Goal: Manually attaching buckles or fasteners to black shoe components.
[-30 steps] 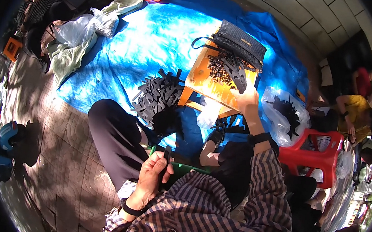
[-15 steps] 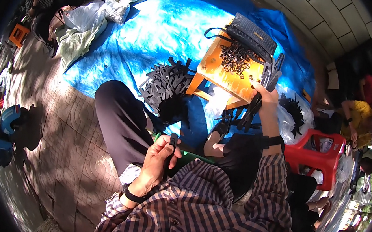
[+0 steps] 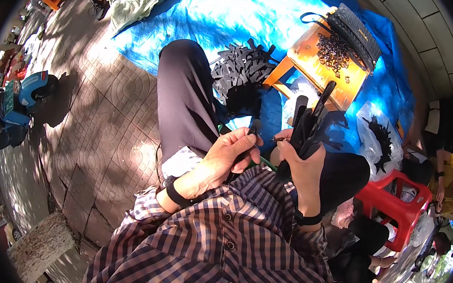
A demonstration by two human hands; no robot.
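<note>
Black strips (image 3: 307, 128) clamped in your right hand (image 3: 302, 164), long axis up and away; left hand (image 3: 231, 152) pinches small piece (image 3: 254, 127) just left, hands nearly touching.

Single head-worn fisheye view, looking steeply down, close over lap, edges bending outward
</note>
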